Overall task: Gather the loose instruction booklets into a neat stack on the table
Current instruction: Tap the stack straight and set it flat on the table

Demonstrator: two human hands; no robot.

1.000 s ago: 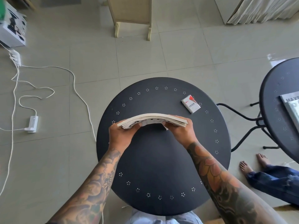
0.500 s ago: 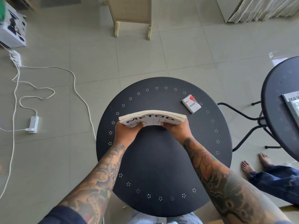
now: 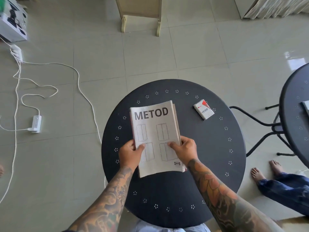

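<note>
A stack of instruction booklets (image 3: 156,131) lies face up near the middle of the round black table (image 3: 209,156). The top cover reads METOD and shows cabinet drawings. My left hand (image 3: 131,154) grips the stack's left edge, thumb on the cover. My right hand (image 3: 185,150) grips the right edge, thumb also pressed on top. Edges of lower booklets peek out along the right side and near corner.
A small white and red VESS pack (image 3: 204,111) lies on the table's far right. A second black table (image 3: 294,118) with a booklet (image 3: 306,106) stands to the right. Another person's bare feet (image 3: 265,169) are beside it. White cables and a power strip (image 3: 36,123) trail over the floor at left.
The stack was held edge-on above the table with both hands. It has tipped towards me and now lies flat and face up on the table, still held at both sides.
</note>
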